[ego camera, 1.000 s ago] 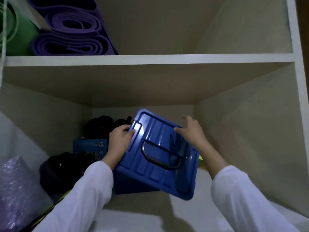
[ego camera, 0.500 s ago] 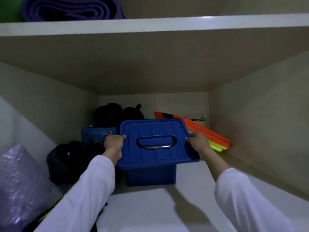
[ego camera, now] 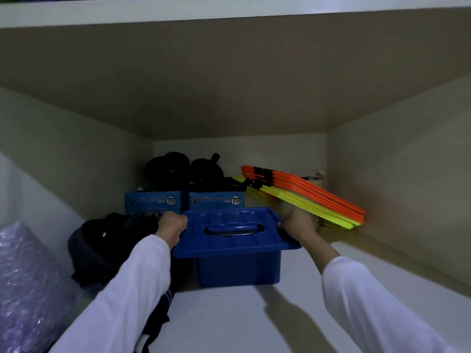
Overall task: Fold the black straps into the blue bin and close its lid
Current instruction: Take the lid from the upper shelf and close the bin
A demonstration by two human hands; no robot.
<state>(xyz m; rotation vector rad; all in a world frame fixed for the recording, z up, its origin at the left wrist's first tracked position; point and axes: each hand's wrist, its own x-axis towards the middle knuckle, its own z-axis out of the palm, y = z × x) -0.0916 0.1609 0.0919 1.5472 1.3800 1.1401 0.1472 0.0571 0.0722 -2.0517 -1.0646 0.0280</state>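
Lidded blue bin (ego camera: pixel 238 268) between left hand (ego camera: pixel 172 226) and right hand (ego camera: pixel 297 222), both gripping its lid (ego camera: pixel 230 231).

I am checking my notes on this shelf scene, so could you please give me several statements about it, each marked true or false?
1. The flat blue plastic lid lies on the blue plastic bin. True.
2. Only one hand touches the lid. False: the left hand and right hand grip opposite edges.
3. The orange and yellow flat panels lie right of the bin. True.
4. The two blue cardboard boxes marked 70 stand in front of the bin. False: they stand behind it.
5. Black straps hang over the bin's front. False: none show there.
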